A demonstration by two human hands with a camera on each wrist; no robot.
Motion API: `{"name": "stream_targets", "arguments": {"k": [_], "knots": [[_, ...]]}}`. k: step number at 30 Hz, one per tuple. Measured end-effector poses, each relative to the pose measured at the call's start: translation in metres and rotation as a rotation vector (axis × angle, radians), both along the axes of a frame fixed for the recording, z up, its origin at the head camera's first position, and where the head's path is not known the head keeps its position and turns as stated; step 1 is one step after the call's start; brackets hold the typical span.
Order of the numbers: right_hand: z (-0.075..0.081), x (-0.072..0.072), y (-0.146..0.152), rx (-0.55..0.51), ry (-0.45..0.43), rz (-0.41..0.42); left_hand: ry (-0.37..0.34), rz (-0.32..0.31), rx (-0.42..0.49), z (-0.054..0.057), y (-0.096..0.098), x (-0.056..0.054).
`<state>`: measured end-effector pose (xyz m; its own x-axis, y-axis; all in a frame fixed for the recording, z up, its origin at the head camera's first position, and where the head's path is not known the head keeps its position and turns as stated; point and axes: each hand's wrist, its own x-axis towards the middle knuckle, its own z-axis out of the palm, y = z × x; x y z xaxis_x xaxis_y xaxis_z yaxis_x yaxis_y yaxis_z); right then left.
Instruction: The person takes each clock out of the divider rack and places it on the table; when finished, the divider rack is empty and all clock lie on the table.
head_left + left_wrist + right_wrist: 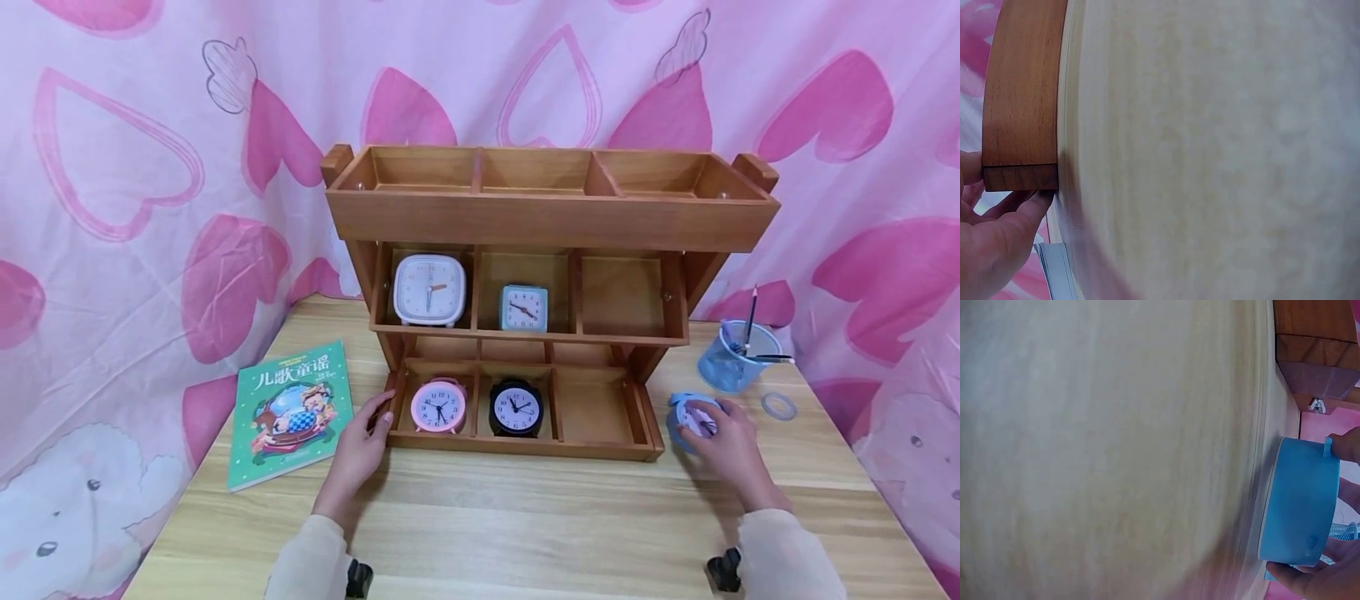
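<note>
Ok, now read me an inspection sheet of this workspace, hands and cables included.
Surface: light wooden table, no spill seen.
Things in use: wooden shelf; white clock and light blue clock in its middle tier, pink clock and black clock in its bottom tier; round blue clock outside it, to the right.
Clutter: book left of the shelf; pencil cup and ring to its right.
Hands: left hand touches the shelf's lower left side; right hand grips the round blue clock.
Cables: nothing seen.
Surroundings: pink heart-patterned cloth behind and at both sides.
</note>
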<state>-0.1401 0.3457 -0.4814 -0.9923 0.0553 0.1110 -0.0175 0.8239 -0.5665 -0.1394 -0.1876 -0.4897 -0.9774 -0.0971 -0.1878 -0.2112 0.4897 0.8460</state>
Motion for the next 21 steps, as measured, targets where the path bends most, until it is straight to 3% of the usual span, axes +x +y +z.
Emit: {"name": "stream_targets", "arguments": {"k": [2, 7, 10, 13, 17, 21], "knots": [[0.0, 0.0, 0.0, -0.005, -0.058, -0.007, -0.006, 0.002, 0.0, 0.0, 0.0, 0.001], [0.003, 0.002, -0.004, 0.02, -0.085, -0.021, -0.006, 0.011, 0.004, 0.0, 0.001, 0.001], [0.011, 0.005, -0.017, 0.028, -0.012, -0.049, -0.007, 0.013, 0.005, 0.0, 0.001, 0.0], [0.021, 0.007, -0.04, -0.017, 0.145, -0.055, -0.009, 0.014, 0.005, 0.0, 0.001, 0.0], [0.032, 0.008, -0.084, -0.074, 0.252, 0.039, -0.004, 0.018, 0.006, 0.0, 0.001, 0.0], [0.033, 0.008, -0.13, -0.088, 0.24, 0.181, -0.002, 0.016, 0.007, 0.0, 0.001, 0.0]]}}
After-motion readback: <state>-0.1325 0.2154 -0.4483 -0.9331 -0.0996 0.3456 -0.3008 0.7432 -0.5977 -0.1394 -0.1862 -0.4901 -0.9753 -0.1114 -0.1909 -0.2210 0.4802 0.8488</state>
